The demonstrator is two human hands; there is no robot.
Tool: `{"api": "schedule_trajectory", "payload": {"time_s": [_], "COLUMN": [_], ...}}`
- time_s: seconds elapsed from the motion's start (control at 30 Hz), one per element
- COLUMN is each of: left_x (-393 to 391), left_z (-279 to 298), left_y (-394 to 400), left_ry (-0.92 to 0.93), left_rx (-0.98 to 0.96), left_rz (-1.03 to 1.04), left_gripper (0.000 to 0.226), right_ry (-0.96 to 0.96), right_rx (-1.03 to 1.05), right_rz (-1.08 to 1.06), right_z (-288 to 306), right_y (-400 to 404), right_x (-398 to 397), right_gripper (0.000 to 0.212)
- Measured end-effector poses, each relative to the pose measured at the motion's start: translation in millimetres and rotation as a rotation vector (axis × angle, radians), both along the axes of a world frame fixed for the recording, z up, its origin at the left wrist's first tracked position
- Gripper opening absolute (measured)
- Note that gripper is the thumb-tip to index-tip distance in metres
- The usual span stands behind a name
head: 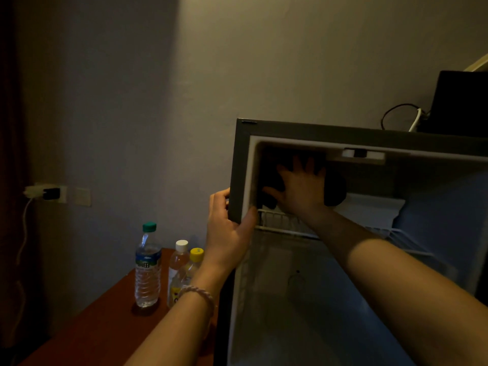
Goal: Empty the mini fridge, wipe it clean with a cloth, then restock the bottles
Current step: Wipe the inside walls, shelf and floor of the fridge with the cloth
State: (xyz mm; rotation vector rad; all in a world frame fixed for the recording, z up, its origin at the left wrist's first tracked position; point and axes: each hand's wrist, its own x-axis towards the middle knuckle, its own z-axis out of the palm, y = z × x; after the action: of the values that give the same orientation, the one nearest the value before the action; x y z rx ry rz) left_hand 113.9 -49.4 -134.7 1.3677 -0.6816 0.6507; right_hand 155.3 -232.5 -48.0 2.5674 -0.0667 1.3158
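The mini fridge (239, 165) stands open on the right, its inside bare of bottles. My left hand (228, 228) grips the fridge's left front edge, thumb on the inner rim. My right hand (298, 186) reaches into the upper left compartment, fingers spread flat on a dark cloth (335, 188) pressed against the back wall. Three bottles stand on the table to the left: a water bottle with a green cap (148, 268), one with a white cap (179, 260) and one with a yellow cap (194, 265).
A white wire shelf (285, 225) crosses the fridge below my right hand. The reddish wooden table (100, 323) stands left of the fridge. A wall socket with a charger and cable (47, 192) is on the left wall. A black box with cables (462, 101) sits on the fridge.
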Motion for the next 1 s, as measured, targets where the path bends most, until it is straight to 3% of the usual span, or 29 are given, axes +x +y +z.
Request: {"api": "schedule_trajectory", "payload": {"time_s": [0.3, 0.5, 0.63, 1.0], "left_x": [-5.1, -5.1, -3.0, 2.7], "left_z": [2.4, 2.7, 1.3, 0.0], "left_y": [1.1, 1.5, 1.6, 1.0], "left_ry": [0.008, 0.031, 0.026, -0.013], "left_rx": [0.013, 0.030, 0.037, 0.044], "left_rz": [-0.009, -0.007, 0.015, 0.030], "left_gripper": [0.042, 0.060, 0.058, 0.060], "right_ry": [0.033, 0.075, 0.079, -0.019], "right_rx": [-0.104, -0.075, -0.061, 0.243], "right_rz": [-0.019, -0.103, -0.165, -0.229], "right_z": [1.5, 2.4, -1.4, -14.7], "right_y": [-11.3, -49.4, -70.4, -112.1], "right_x": [-11.6, -42.3, -61.0, -93.8], "right_gripper": [0.057, 0.050, 0.043, 0.046]}}
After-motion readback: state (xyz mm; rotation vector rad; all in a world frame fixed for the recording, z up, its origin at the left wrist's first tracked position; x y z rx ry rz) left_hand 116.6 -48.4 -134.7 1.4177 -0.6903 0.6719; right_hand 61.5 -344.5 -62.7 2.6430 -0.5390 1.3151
